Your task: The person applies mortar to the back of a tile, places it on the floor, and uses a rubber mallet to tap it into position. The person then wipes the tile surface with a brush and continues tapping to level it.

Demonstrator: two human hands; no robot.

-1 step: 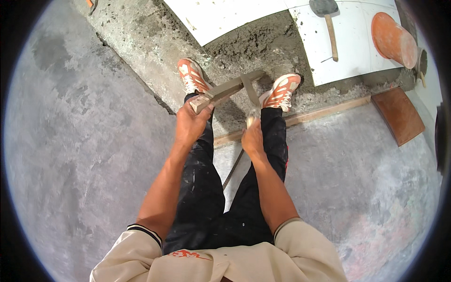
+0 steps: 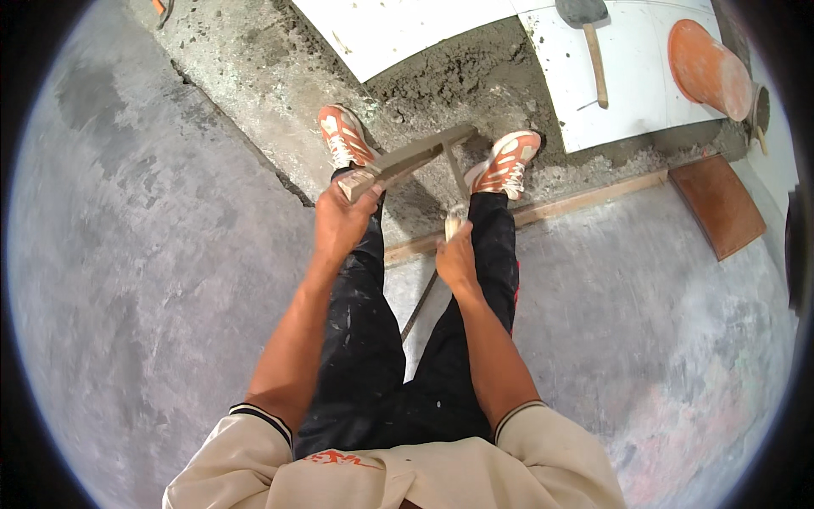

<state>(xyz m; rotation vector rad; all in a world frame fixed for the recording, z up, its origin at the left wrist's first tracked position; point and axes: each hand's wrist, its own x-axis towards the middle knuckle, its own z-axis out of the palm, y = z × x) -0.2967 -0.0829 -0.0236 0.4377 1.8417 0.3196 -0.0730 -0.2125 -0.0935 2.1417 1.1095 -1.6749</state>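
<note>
My left hand (image 2: 339, 222) is closed around the near end of a wooden batten (image 2: 417, 156), whose pale end shows by my fingers and whose length is coated with grey mortar. It is held up at a slant between my two shoes, over the floor. Closed on the pale handle of a trowel (image 2: 455, 165), my right hand (image 2: 458, 257) holds it to the right of the batten. The trowel's narrow grey blade points away from me, its tip meeting or overlapping the batten's far part; I cannot tell which.
Wet mortar (image 2: 475, 72) lies ahead, between white tiles (image 2: 627, 102). A mallet (image 2: 596, 64) and an orange bucket (image 2: 708, 68) rest on the right tiles. A wooden strip (image 2: 593, 196) runs along the floor toward a brown slab (image 2: 717, 208). My shoes (image 2: 346, 136) stand on the rough strip.
The trowel blade has turned and now shows more edge-on against the batten. My right hand has shifted only slightly; the left keeps its hold.
</note>
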